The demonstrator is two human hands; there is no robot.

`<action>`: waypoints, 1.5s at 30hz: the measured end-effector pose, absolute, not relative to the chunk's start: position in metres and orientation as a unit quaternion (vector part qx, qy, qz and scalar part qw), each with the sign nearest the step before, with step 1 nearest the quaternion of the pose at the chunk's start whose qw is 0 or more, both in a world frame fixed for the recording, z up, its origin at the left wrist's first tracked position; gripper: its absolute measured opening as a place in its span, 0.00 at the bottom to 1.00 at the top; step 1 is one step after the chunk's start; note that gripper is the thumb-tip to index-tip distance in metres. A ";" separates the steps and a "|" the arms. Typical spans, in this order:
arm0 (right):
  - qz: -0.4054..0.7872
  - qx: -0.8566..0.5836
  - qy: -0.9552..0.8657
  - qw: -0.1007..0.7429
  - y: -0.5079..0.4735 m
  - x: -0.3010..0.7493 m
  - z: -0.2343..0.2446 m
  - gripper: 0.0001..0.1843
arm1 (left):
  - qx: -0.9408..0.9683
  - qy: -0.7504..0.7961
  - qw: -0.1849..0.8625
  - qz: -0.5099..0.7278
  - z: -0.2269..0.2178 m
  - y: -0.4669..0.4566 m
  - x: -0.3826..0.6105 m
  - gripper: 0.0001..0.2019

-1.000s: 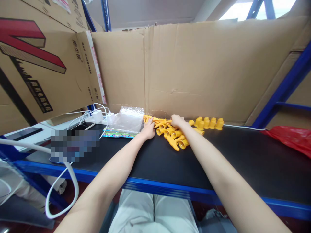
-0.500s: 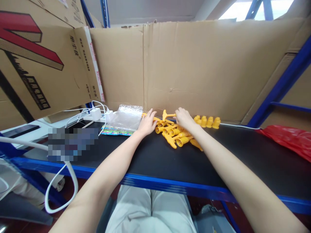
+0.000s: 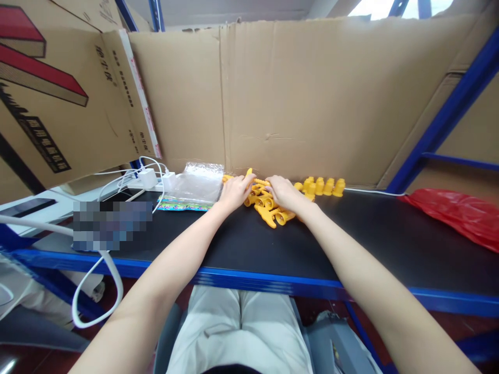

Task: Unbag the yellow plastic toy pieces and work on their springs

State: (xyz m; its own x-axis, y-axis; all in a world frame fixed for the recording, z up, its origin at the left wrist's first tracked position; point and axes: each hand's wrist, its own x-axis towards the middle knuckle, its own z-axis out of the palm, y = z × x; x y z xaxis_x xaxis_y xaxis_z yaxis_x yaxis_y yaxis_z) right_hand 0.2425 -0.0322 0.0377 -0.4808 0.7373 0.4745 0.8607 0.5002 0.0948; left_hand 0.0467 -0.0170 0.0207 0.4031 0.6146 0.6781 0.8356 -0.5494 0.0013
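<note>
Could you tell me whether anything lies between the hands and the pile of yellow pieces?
Nothing visible does: the left hand and the right hand both rest directly on the yellow pieces, with no gap.

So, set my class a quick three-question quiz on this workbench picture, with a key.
1. True or false: the crumpled red plastic bag lies at the right end of the black tabletop.
2. The left hand and right hand both rest on: A) white chargers; B) a pile of yellow plastic funnel-shaped pieces; C) clear bags.
3. Fill in: the row of small yellow plastic caps stands before the ___ wall.
Key: 1 true; 2 B; 3 cardboard.
</note>
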 end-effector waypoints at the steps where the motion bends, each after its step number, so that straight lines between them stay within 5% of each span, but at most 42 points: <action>1: -0.169 -0.477 -0.843 0.182 -0.033 0.242 0.038 0.16 | -0.821 -0.442 0.176 -0.317 0.021 -0.017 0.047 0.16; 20: -0.219 -0.505 -0.823 0.138 -0.040 0.243 0.041 0.14 | -0.814 -0.473 0.150 -0.301 0.025 -0.025 0.052 0.17; 31: -0.264 -0.501 -0.803 0.183 -0.046 0.242 0.046 0.07 | -0.808 -0.481 0.167 -0.295 0.035 -0.040 0.060 0.19; 45: -0.297 -0.434 -0.833 0.174 -0.036 0.252 0.036 0.11 | -0.805 -0.527 0.088 -0.258 0.035 -0.040 0.058 0.18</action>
State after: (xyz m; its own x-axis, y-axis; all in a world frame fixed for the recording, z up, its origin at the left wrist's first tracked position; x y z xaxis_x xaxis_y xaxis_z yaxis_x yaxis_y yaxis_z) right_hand 0.2518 -0.0356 0.0358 -0.5630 0.6191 0.5474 0.8258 0.4469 0.3439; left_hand 0.0584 -0.0402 0.0349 0.3108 0.8037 0.5075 0.8940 -0.4284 0.1310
